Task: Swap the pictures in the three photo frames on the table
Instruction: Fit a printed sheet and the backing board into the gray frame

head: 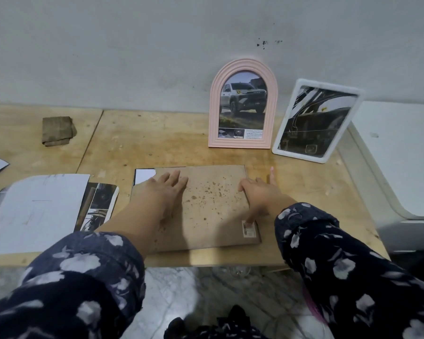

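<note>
Fingers (pixel 175 178) of both hands spread flat, pressing brown backing board (pixel 206 204) on third frame, face-down mid-bench (pixel 171 140). Refitting step, likely; next, fasten backing, stand upright beside pink frame (pixel 242 104).

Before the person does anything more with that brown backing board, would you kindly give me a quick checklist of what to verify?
1. Left hand flat on the backing board: ok.
2. Right hand at the board's right edge: ok.
3. Board seated squarely: not ok, a white corner shows at its upper left.
4. Pink frame and white frame upright, each holding a picture: ok.
5. Loose pictures lie left of the board: ok.
6. Picture under the board: cannot tell.
</note>
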